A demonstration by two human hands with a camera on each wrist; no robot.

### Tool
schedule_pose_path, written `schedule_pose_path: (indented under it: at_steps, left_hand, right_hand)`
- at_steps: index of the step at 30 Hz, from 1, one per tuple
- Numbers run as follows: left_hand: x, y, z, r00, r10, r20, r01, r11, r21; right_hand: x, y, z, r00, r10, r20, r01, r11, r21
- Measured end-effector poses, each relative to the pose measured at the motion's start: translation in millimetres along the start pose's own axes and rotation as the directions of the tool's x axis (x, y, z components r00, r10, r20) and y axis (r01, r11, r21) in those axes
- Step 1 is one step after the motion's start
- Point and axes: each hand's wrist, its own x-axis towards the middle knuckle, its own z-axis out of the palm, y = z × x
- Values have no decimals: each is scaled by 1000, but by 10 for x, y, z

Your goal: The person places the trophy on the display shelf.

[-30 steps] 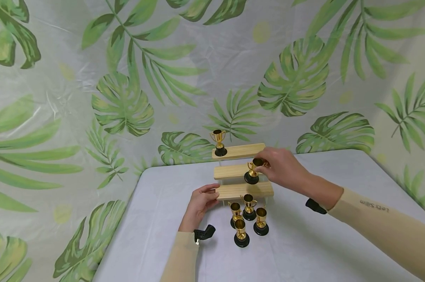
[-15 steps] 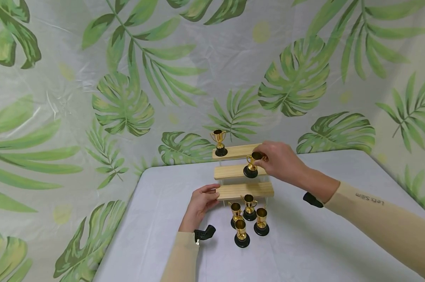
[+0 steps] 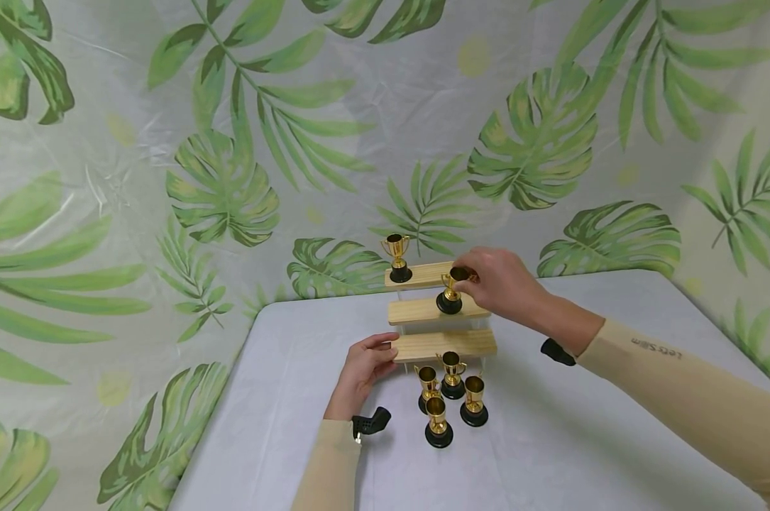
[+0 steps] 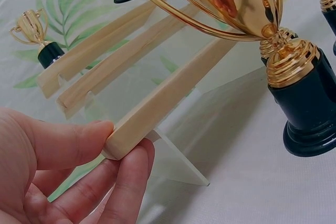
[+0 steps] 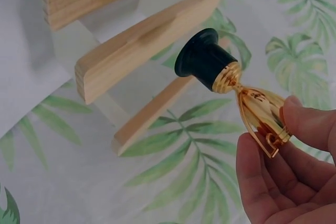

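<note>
A small gold trophy cup with a black base (image 3: 449,303) is held by my right hand (image 3: 502,284). Thumb and fingers pinch it near the rim, as the right wrist view shows, and its base (image 5: 202,56) looks apart from the boards there. Behind and below it is the middle board (image 3: 416,310) of a three-step wooden stand with clear supports. My left hand (image 3: 362,369) grips the left end of the lowest board (image 4: 163,93) between thumb and fingers. Another trophy cup (image 3: 400,273) stands upright at the left end of the top board (image 3: 432,274).
Several more trophy cups stand close together on the white-covered table (image 3: 551,440) in front of the stand, one of them (image 3: 437,419) nearest me. A leaf-patterned cloth (image 3: 333,142) hangs behind the table.
My right hand has lifted the trophy cup slightly and carried it left and away from me, from over the lowest board towards the middle one. My left hand has kept still.
</note>
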Motion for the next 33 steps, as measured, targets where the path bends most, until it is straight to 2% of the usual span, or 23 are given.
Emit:
schedule_pose_path:
  at_steps: [11,33]
  left_hand:
    - [2,8,-3,1000,-5,-1,5,1000,1]
    - [-5,13,-10,1000,-10,-2,10,1000,-12]
  right_hand:
    - [129,-1,4,1000,-7,0,7,1000,3]
    - [396,10,19,999,33,38,-33,999,-2]
